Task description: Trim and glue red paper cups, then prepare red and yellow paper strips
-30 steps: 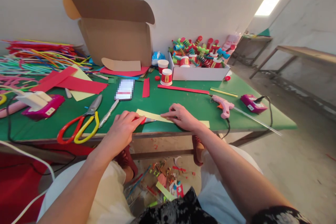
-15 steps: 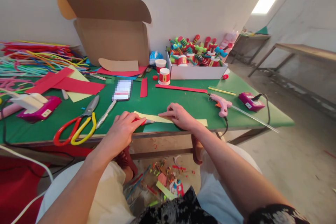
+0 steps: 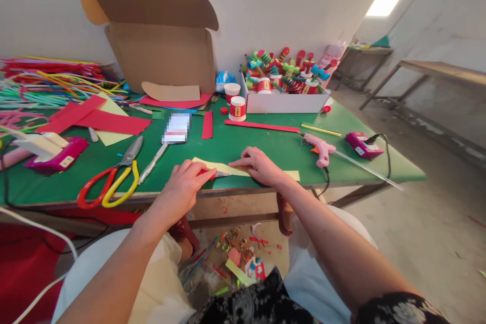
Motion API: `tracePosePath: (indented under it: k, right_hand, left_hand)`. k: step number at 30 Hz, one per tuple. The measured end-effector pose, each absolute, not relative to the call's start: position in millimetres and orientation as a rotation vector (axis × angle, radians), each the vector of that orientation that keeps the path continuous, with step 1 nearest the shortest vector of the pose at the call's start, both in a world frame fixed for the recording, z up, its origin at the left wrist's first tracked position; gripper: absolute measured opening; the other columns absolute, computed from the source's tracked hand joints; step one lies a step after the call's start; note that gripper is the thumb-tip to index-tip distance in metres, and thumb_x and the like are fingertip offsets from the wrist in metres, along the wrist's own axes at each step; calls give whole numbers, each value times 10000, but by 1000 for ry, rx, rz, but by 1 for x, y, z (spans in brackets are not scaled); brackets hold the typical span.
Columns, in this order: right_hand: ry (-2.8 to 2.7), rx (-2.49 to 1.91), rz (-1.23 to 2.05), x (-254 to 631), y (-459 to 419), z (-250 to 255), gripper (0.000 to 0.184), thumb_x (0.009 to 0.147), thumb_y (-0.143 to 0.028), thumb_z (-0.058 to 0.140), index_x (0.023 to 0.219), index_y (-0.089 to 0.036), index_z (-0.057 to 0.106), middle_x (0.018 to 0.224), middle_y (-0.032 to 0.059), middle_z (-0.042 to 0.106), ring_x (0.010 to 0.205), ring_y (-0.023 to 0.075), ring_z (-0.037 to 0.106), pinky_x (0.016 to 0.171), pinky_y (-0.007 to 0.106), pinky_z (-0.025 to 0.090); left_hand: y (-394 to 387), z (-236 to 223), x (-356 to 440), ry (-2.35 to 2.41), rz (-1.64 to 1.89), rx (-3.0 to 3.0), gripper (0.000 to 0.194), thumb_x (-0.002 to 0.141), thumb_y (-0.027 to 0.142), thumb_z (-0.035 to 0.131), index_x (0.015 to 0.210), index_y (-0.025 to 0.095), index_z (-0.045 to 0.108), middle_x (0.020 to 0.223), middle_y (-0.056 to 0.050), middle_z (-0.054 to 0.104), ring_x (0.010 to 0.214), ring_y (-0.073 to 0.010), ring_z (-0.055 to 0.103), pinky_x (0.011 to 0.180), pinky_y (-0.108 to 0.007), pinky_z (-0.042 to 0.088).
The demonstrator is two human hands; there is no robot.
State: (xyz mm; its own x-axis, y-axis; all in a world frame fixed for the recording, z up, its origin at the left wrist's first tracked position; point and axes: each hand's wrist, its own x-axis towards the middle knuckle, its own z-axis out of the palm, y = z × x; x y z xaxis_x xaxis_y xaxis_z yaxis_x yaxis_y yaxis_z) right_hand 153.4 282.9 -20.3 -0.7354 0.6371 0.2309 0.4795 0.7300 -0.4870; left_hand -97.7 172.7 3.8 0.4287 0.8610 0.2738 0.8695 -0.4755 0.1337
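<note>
A pale yellow paper strip point(image 3: 239, 169) lies along the front edge of the green table, under both hands. My left hand point(image 3: 186, 182) is closed at the strip's left end. Beneath its fingertips shows a slim red piece with a pale tip point(image 3: 222, 174), partly hidden by the strip, its kind unclear. My right hand point(image 3: 260, 164) grips the strip near its middle, fingers bent and pointing left. The strip's right end point(image 3: 292, 175) sticks out past that hand. Scissors with red and yellow handles point(image 3: 114, 179) lie left of my left hand.
A pink glue gun point(image 3: 321, 149) lies at right beside a purple power socket point(image 3: 364, 146). Behind are a red strip point(image 3: 261, 126), paper cups point(image 3: 237, 109), a white box of colourful figures point(image 3: 288, 104) and a phone point(image 3: 176, 128). Pipe cleaners point(image 3: 56, 83) are piled at left.
My left hand has shifted slightly right along the strip, its fingertips now further over the red piece. My right hand stays almost where it was.
</note>
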Motion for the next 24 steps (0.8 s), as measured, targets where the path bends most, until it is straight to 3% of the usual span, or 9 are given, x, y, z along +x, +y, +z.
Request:
tracePosePath:
  k: [9, 17, 24]
  right_hand:
    - [-2542, -844, 565, 151, 281, -18, 441, 925, -42, 506, 1189, -307, 739, 941, 49, 503, 892, 186, 470, 902, 359, 411]
    - [-2556, -797, 466, 176, 277, -4, 334, 998, -234, 512, 1271, -303, 691, 994, 71, 545, 911, 199, 500, 884, 371, 410]
    - [-2557, -836, 542, 193, 270, -12, 344, 984, -178, 504, 1191, -325, 736, 940, 59, 539, 868, 188, 487, 852, 361, 416]
  left_hand:
    - [175, 3, -90, -1592, -507, -2674, 582, 816, -29, 384, 1274, 218, 644, 1133, -106, 636, 1031, -264, 481, 823, -405, 420]
    - [177, 1, -90, -1607, -495, -2668, 592, 816, -49, 370, 1258, 224, 653, 1131, -97, 641, 1025, -259, 501, 780, -379, 410]
    - [177, 1, -88, -1565, -504, -2672, 586, 812, -66, 369, 1253, 202, 647, 1111, -95, 646, 1034, -259, 501, 783, -374, 394]
